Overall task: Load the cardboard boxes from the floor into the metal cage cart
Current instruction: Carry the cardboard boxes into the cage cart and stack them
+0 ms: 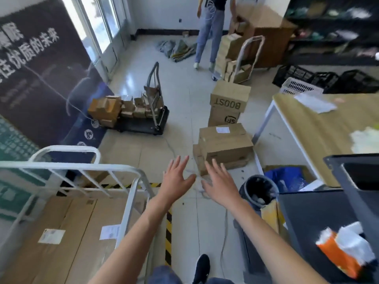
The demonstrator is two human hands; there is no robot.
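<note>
A stack of brown cardboard boxes point(224, 145) lies on the tiled floor ahead of me, a white label on the top one. Behind it stands a taller stack, its top box printed BOOST point(229, 97). The white metal cage cart point(86, 168) is at my lower left, with large flat cardboard boxes point(67, 232) inside it. My left hand point(177, 177) and my right hand point(218, 182) are both stretched forward with fingers spread, holding nothing, just short of the near stack.
A black platform trolley point(143, 124) loaded with small boxes stands at the left. Another person point(207, 35) stands by a loaded hand trolley point(238, 58) at the back. A wooden-topped table point(320, 132) and a grey bin point(259, 190) are on my right. Yellow-black tape point(168, 232) marks the floor.
</note>
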